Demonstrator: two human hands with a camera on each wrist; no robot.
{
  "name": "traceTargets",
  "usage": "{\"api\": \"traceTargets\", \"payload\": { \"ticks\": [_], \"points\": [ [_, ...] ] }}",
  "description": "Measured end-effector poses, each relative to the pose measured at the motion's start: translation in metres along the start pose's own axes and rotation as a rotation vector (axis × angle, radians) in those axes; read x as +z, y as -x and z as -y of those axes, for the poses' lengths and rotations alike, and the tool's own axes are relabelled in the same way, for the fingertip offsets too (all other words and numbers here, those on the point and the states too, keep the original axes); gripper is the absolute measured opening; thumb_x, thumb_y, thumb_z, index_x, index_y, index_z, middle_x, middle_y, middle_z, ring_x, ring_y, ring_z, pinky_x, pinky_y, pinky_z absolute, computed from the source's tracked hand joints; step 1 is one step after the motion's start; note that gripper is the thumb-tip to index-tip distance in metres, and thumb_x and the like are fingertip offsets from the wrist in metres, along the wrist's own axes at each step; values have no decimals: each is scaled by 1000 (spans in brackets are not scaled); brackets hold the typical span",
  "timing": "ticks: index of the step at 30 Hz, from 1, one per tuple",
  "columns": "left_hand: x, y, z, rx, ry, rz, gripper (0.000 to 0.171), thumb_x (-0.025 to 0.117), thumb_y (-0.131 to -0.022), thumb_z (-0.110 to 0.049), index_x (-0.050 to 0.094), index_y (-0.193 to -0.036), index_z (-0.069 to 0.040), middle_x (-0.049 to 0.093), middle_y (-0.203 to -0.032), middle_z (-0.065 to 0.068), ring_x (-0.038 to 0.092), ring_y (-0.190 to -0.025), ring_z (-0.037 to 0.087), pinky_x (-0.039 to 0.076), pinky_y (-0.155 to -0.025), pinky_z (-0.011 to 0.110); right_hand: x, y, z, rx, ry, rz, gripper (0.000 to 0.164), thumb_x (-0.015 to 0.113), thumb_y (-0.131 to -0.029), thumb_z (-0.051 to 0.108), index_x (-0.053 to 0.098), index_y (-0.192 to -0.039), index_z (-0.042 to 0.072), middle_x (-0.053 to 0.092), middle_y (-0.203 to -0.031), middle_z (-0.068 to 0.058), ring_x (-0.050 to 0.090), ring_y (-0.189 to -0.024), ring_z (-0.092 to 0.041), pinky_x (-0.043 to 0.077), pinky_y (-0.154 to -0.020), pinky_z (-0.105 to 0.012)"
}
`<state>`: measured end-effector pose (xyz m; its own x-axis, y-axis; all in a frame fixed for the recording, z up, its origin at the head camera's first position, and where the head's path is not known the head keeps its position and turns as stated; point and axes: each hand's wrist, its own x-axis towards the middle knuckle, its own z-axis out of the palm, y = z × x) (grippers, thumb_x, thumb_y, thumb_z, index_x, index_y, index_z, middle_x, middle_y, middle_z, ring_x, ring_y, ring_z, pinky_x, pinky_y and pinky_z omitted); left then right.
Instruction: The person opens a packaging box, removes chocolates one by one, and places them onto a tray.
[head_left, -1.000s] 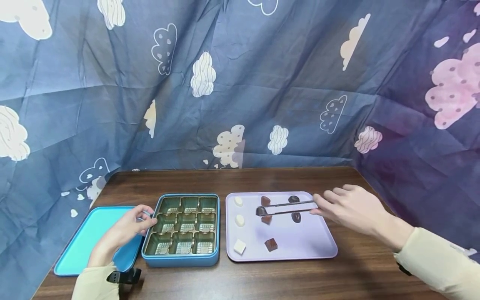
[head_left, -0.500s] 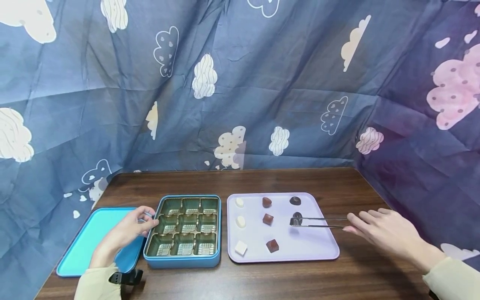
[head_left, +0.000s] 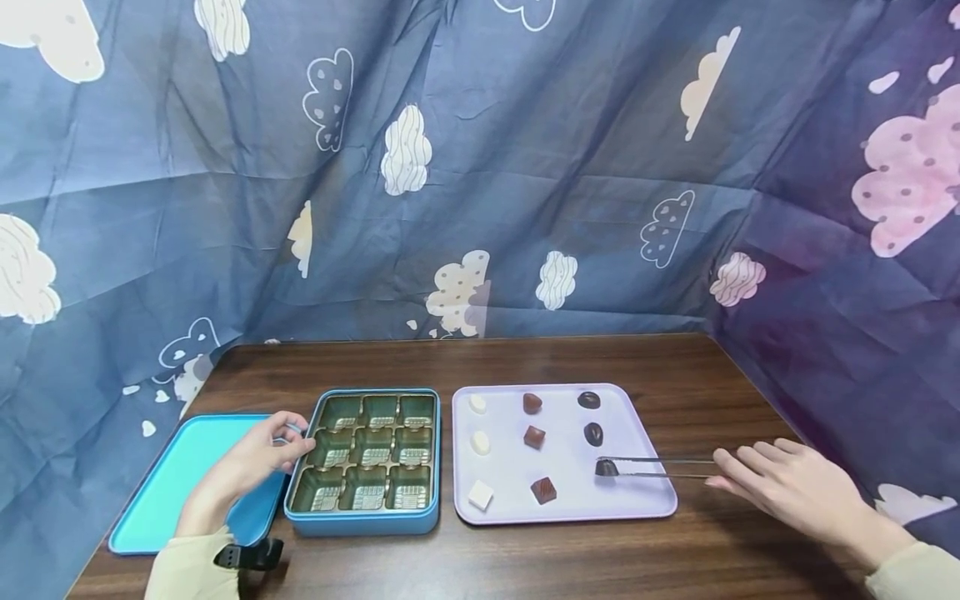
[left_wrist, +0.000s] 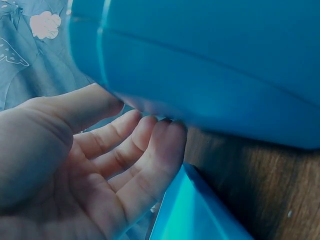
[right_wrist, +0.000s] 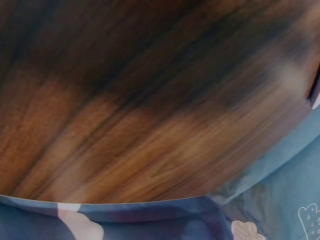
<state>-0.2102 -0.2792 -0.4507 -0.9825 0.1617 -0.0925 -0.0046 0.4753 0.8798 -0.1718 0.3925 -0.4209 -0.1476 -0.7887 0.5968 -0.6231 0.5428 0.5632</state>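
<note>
My left hand holds the left wall of a square blue box, thumb over the rim and the other fingers curled against its outside. In the left wrist view, the fingertips meet the lower side of the box. Inside is a gold-brown divided insert with bare compartments. My right hand grips slim tongs level over the tray's right part. Their dark end is above the lilac tray; whether a piece sits between the tips, I cannot tell. The right wrist view leaves the hand out.
On the tray lie white chocolates, brown chocolates and two dark chocolates in columns. A turquoise lid lies left of the box, partly under my left arm. Cloud-patterned cloth hangs behind the wooden table.
My right hand and the tongs have moved right and nearer to me, from over the brown chocolates to below the dark ones. The left hand stays at the box.
</note>
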Motion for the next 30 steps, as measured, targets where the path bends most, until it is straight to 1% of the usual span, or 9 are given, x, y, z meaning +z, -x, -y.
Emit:
{"api": "traceTargets", "payload": {
  "ticks": [10, 16, 18, 23, 25, 26, 30],
  "points": [
    [0, -1, 2, -10, -4, 2, 35, 68, -93, -19, 47, -113, 2, 51, -89, 10, 57, -75, 23, 52, -66, 34, -4, 5, 4, -23, -12, 1, 48, 40, -103, 45, 63, -89, 5, 43, -64, 1, 37, -50, -18, 31, -45, -31],
    [0, -2, 2, -6, 2, 1, 34, 67, -93, -18, 47, -112, 3, 50, -89, 10, 56, -75, 22, 52, -65, 34, -8, 2, 2, -26, -11, -32, 48, 42, -102, 46, 63, -90, 4, 43, -64, -1, 37, -50, -20, 29, -44, -32],
    [-1, -1, 2, -4, 6, 1, 35, 68, -93, -17, 47, -113, 3, 50, -89, 10, 56, -75, 21, 53, -65, 33, -10, 1, 1, -28, -15, -31, 49, 42, -102, 46, 64, -90, 4, 44, -64, -1, 38, -50, -20, 29, -44, -33],
    [0, 0, 1, -1, 5, 0, 35, 68, -93, -17, 47, -113, 3, 50, -89, 10, 57, -74, 21, 52, -65, 33, -16, -2, -6, -39, -17, -25, 50, 44, -102, 47, 64, -91, 3, 45, -65, -1, 37, -50, -19, 27, -43, -32],
    [0, 0, 1, 7, -4, 4, 35, 67, -93, -17, 47, -113, 4, 50, -89, 10, 56, -74, 22, 52, -65, 33, -19, -3, -12, -52, -18, -30, 51, 44, -101, 48, 65, -91, 2, 45, -64, -2, 36, -49, -19, 26, -43, -32],
    [0, 0, 0, 0, -4, 1, 35, 68, -93, -17, 47, -113, 3, 51, -88, 10, 57, -73, 22, 52, -65, 33, -21, -4, -15, -60, -18, -27, 52, 44, -101, 47, 65, -92, 1, 45, -64, -2, 36, -49, -19, 26, -43, -32],
    [0, 0, 0, 4, -11, 5, 35, 67, -93, -17, 47, -112, 4, 51, -89, 10, 57, -75, 22, 52, -65, 34, -29, -7, -26, -90, -22, -16, 52, 44, -101, 47, 65, -94, -1, 48, -65, -4, 36, -50, -19, 27, -44, -32]
  ]
}}
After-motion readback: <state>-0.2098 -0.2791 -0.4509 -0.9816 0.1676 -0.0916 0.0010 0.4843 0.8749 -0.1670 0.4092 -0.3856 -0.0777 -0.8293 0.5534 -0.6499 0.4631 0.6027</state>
